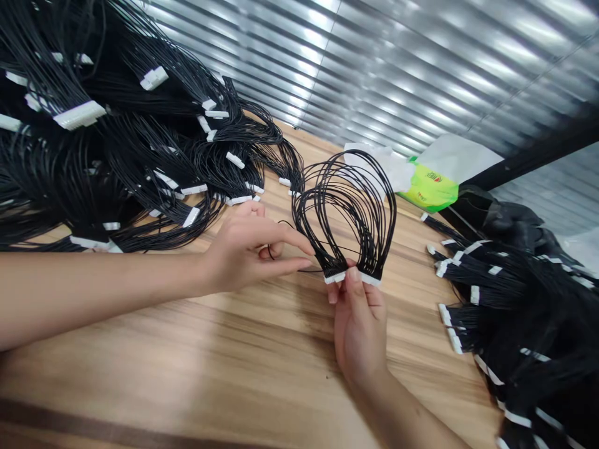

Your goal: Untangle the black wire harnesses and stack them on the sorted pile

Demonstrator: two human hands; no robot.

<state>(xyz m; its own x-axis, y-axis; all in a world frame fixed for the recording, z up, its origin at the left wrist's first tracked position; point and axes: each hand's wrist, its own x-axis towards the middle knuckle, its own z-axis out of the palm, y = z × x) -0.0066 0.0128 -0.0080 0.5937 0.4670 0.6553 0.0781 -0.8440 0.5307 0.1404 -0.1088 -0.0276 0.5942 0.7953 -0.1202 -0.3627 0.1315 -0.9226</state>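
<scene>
In the head view, my right hand (360, 318) pinches a black wire harness (346, 187) between thumb and fingers, by its white connectors. The two white connectors, a left one (335, 276) and a right one (369, 279), sit side by side, and the wires arch above them in a loop. Just left of it, my left hand (257, 246) has its thumb and index finger almost together, beside the wires. A thin loose black wire (283, 222) runs from the harness through my left hand's curled fingers; exactly where it is gripped is hard to see.
A big heap of black harnesses (140, 149) with white connectors fills the left back of the wooden table (262, 374). Another pile (515, 299) lies at the right. Behind are a green-and-white tissue pack (428, 184) and a corrugated metal wall (374, 75).
</scene>
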